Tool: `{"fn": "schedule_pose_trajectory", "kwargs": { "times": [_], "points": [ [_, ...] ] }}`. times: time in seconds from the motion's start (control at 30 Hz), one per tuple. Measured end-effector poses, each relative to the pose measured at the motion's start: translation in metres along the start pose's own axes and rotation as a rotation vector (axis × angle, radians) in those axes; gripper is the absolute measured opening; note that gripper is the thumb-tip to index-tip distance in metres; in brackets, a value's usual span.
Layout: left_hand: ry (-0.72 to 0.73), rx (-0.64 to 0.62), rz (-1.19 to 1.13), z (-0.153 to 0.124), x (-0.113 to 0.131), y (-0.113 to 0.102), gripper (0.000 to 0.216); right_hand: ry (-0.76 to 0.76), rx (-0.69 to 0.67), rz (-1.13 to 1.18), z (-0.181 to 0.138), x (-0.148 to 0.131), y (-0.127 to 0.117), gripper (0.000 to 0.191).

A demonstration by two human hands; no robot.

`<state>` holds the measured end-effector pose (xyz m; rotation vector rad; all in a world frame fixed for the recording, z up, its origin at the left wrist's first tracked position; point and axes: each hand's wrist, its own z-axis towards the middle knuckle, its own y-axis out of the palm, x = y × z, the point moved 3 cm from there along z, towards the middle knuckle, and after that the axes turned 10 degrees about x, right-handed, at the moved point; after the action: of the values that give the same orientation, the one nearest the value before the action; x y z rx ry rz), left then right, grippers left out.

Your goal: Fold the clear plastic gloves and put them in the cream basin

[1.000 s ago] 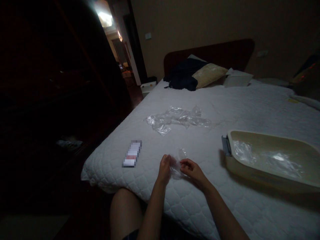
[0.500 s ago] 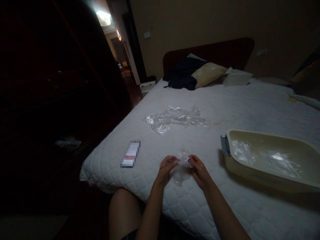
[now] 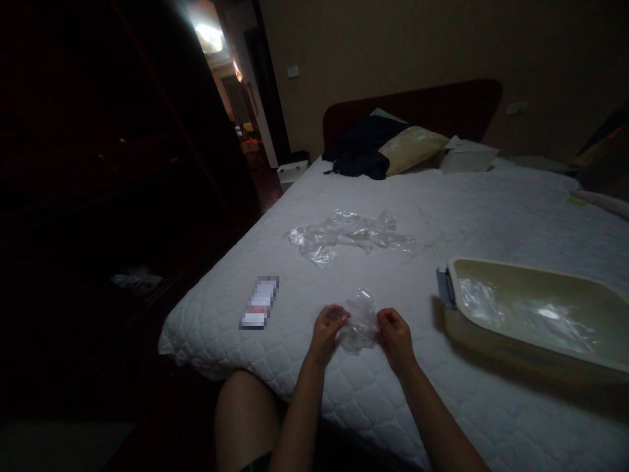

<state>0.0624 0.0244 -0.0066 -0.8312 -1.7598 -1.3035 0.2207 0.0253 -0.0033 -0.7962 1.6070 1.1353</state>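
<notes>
My left hand and my right hand hover just above the white quilted bed, near its front edge. Both are closed on a small piece of clear plastic film, which is stretched between them, the left pinching one side and the right the other. A larger crumpled sheet of clear plastic lies flat on the bed farther away, untouched.
A beige tray with clear plastic inside sits on the bed at the right. A small flat packet lies left of my hands. Dark clothing, a tan pillow and a white box rest by the headboard. My bare knee is below.
My hands have turned and drawn the plastic film up and apart; the right hand has shifted slightly right, and the film now stands taller between the fingers.
</notes>
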Motion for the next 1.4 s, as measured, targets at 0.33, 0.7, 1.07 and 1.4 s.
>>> {"fn": "schedule_pose_trajectory", "kwargs": {
  "times": [0.33,0.7,1.07,1.4],
  "points": [
    [0.091,-0.011,0.163,-0.004,0.011,0.003,0.016,-0.327,0.125,-0.327,-0.013,-0.004,0.006,0.022],
    [0.075,0.018,0.115,-0.002,0.008,0.001,0.016,-0.443,-0.175,-0.455,-0.019,-0.007,0.019,0.014],
    [0.001,-0.062,0.048,-0.007,0.009,0.006,0.018,-0.395,-0.147,-0.370,-0.016,-0.004,0.018,0.014],
    [0.076,-0.046,0.119,-0.003,0.005,0.002,0.009,-0.249,-0.017,-0.167,0.002,0.001,-0.001,0.015]
  ]
}}
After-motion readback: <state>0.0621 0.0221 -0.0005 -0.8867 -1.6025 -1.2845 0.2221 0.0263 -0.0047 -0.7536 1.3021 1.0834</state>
